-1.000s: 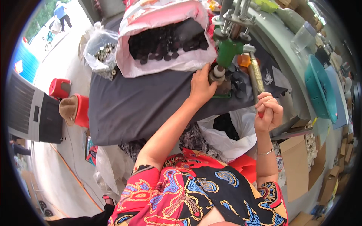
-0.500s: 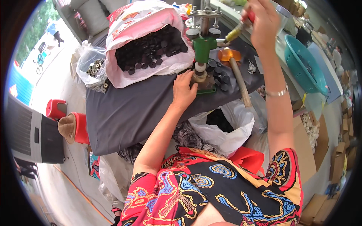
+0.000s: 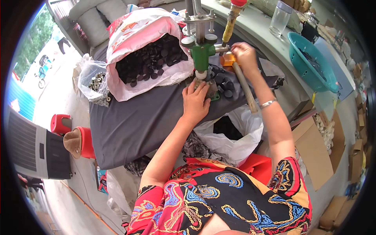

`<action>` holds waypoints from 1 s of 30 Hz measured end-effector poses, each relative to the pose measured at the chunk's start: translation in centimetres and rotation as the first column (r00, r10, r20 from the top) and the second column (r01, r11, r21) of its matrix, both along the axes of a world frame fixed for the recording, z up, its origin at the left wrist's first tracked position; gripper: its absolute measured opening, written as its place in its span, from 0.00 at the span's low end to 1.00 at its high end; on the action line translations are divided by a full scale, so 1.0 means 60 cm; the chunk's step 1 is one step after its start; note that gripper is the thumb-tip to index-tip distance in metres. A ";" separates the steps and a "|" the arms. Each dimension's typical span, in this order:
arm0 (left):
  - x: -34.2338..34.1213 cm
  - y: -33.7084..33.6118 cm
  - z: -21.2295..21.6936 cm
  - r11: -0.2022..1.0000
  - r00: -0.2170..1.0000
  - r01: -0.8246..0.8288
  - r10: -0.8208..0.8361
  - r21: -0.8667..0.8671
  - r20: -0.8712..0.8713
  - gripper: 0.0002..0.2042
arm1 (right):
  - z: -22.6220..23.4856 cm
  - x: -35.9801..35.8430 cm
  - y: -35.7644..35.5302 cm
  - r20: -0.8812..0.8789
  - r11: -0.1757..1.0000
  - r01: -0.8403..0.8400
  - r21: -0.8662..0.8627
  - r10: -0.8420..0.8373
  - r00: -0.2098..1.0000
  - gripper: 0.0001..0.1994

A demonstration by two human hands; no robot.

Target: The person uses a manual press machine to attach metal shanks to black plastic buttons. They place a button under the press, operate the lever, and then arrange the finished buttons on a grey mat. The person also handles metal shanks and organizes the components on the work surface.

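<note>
Fingers [image 3: 197, 92] of our left hand [image 3: 195, 103] lie spread and flat at the middle of the frame, pressing on a small part at the base of the green hand press [image 3: 202, 55], while those of our right hand [image 3: 244, 56], up and to the right, are curled around the press's lever handle [image 3: 243, 88]. Loose black discs [image 3: 223, 80] lie between our hands on the grey cloth [image 3: 137, 121] covering the tabletop. Farther off we see a pink-and-white bag of black discs [image 3: 150, 56] in the upper middle, a clear bag of metal pieces [image 3: 94, 80] at upper left and a teal basket [image 3: 311, 62] at upper right.
</note>
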State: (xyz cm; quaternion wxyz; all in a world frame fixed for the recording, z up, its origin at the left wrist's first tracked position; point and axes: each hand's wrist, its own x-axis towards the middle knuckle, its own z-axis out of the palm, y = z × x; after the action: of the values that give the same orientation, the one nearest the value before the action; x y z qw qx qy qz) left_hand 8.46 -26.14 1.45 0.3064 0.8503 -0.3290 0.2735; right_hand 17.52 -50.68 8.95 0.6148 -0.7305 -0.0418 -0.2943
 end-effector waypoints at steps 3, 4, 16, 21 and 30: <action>-0.002 -0.007 0.013 0.999 1.000 0.013 -0.013 0.052 0.006 0.26 | -0.084 0.045 0.012 0.023 0.808 0.003 -0.590 0.012 1.000 0.15; -0.003 0.001 0.011 0.998 1.000 -0.010 0.011 0.069 -0.008 0.26 | -0.040 0.006 0.068 -0.240 0.816 -0.142 -0.560 0.005 0.971 0.18; -0.002 -0.021 0.014 0.994 0.998 0.069 -0.070 0.090 -0.002 0.26 | -0.088 0.037 0.071 -0.435 0.677 -0.464 -0.572 0.229 0.871 0.21; -0.030 -0.043 0.004 0.972 0.988 0.149 -0.151 0.184 -0.001 0.25 | -0.101 -0.029 0.056 -0.384 0.778 -0.401 -0.484 0.222 0.896 0.17; -0.095 -0.056 -0.036 0.921 0.942 0.333 -0.318 0.205 -0.104 0.24 | -0.115 -0.149 0.053 -0.221 0.618 -0.216 -0.756 0.070 0.973 0.12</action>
State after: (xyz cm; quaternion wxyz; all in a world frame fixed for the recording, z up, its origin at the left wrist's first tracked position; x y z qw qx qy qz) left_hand 2.77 -29.53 -0.71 0.2630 0.8214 -0.4830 0.1513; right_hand 8.56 -47.48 2.05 0.2637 -0.9400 -0.1698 -0.1344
